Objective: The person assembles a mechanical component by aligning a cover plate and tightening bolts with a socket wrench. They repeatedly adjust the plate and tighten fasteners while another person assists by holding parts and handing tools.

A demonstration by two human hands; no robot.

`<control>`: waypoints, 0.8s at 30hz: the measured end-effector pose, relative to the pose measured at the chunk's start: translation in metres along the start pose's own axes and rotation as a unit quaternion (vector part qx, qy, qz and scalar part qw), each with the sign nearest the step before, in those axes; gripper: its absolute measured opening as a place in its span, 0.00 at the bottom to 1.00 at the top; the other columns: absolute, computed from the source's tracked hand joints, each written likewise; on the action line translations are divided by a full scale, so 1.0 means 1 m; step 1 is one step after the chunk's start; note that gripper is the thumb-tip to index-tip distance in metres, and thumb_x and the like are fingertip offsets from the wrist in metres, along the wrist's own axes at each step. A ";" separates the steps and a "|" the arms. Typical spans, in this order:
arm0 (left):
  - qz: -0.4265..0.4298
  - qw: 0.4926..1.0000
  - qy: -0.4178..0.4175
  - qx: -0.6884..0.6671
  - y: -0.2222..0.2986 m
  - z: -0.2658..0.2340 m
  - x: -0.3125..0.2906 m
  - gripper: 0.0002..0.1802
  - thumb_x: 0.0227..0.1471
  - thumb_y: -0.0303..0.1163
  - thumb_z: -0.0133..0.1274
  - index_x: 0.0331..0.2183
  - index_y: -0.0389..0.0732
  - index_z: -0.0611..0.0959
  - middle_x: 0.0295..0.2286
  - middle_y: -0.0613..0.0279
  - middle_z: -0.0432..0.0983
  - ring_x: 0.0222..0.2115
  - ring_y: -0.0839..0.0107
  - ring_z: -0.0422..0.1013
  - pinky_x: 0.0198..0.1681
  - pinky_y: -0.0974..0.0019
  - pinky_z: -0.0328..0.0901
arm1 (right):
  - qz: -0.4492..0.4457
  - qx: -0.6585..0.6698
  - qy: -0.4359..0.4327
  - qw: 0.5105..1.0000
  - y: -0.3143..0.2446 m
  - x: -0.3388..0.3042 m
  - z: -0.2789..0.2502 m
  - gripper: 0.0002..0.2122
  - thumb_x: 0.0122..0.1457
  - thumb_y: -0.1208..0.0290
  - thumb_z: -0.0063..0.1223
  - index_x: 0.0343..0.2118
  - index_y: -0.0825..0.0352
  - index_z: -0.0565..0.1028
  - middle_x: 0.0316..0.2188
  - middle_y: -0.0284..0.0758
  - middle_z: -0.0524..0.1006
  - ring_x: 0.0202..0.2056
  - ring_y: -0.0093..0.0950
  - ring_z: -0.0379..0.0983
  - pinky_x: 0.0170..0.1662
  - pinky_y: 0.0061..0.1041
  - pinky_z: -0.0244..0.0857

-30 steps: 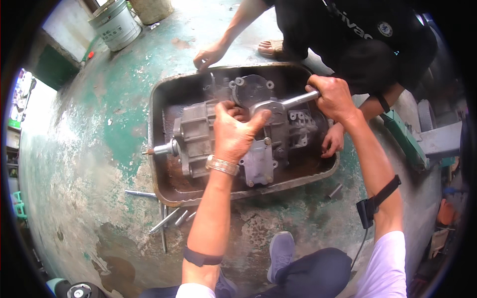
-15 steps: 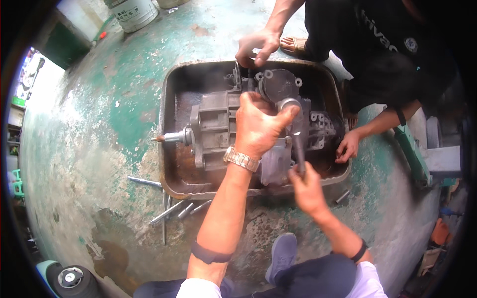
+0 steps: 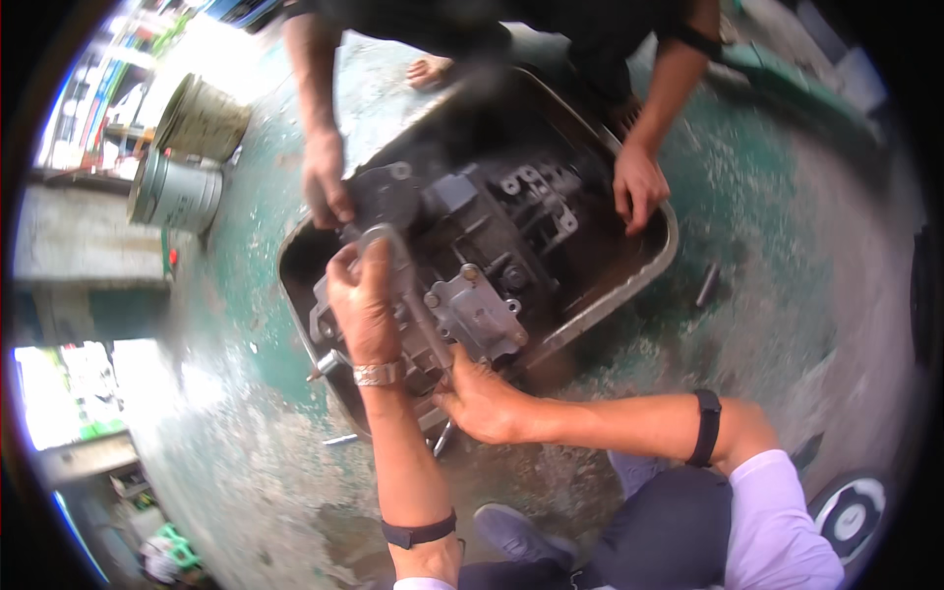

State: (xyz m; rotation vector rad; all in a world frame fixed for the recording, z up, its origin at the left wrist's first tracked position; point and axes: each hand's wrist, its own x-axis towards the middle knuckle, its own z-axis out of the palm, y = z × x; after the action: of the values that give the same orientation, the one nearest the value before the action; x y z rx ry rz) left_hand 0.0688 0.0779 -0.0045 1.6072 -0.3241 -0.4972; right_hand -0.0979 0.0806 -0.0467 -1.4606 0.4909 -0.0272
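Observation:
A grey metal gearbox point(image 3: 478, 305) lies in a dark metal tray point(image 3: 602, 320) on the floor. My left hand point(image 3: 362, 310) is closed round the head of a ratchet wrench point(image 3: 421, 317) at the gearbox's left part. My right hand point(image 3: 484, 401) grips the lower end of the wrench handle, close to the tray's near edge. What the wrench head sits on is hidden behind my left hand. Just beyond it, a co-worker's hand point(image 3: 326, 185) reaches to the gearbox. That person's other hand point(image 3: 639, 189) is at the tray's right rim.
A short metal rod point(image 3: 708, 283) lies on the floor right of the tray, and another rod point(image 3: 340, 440) lies near its lower left. Two buckets, one white point(image 3: 177, 192), stand at the upper left. A green metal frame point(image 3: 796, 88) is at the upper right.
The view has swung, so the tray now appears turned. My hands keep their hold on the wrench, whose handle now points toward the tray's near edge. The co-worker's hands are still at the gearbox and tray.

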 end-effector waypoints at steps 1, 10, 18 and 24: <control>0.006 0.999 -0.010 -0.032 -0.002 -0.002 0.001 0.32 0.53 0.43 0.66 0.49 0.31 0.73 0.37 0.59 0.76 0.33 0.75 0.73 0.36 0.72 0.68 | 0.003 -0.024 -0.017 1.000 0.000 0.001 -0.002 0.22 0.63 0.73 0.50 0.53 0.80 0.57 0.33 0.49 0.76 0.35 0.44 0.76 0.41 0.40 0.69; 0.051 0.996 -0.069 0.002 -0.007 -0.014 0.007 0.35 0.56 0.49 0.61 0.52 0.32 0.69 0.45 0.44 0.77 0.42 0.59 0.76 0.47 0.56 0.73 | -0.014 0.010 -0.107 0.994 0.002 0.007 -0.018 0.23 0.62 0.72 0.52 0.51 0.83 0.57 0.28 0.59 0.75 0.38 0.57 0.75 0.41 0.47 0.68; 0.058 0.997 -0.040 0.011 -0.011 -0.013 0.001 0.43 0.52 0.56 0.62 0.55 0.33 0.66 0.46 0.43 0.76 0.45 0.56 0.75 0.50 0.55 0.72 | -0.071 0.011 -0.092 0.993 0.009 0.008 -0.022 0.23 0.61 0.74 0.49 0.48 0.91 0.57 0.20 0.56 0.73 0.24 0.52 0.75 0.29 0.45 0.65; 0.064 0.997 -0.043 -0.002 -0.009 -0.010 -0.003 0.41 0.53 0.55 0.61 0.54 0.33 0.68 0.46 0.45 0.75 0.46 0.58 0.75 0.51 0.55 0.71 | 0.014 0.022 -0.129 0.991 0.001 0.008 -0.031 0.21 0.62 0.72 0.53 0.51 0.77 0.58 0.30 0.60 0.77 0.38 0.60 0.75 0.41 0.50 0.68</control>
State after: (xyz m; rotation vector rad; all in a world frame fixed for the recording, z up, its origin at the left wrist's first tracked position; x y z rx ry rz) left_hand 0.0698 0.0890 -0.0130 1.5530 -0.4884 -0.4685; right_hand -0.1013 0.0494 -0.0506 -1.3906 0.2982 0.1705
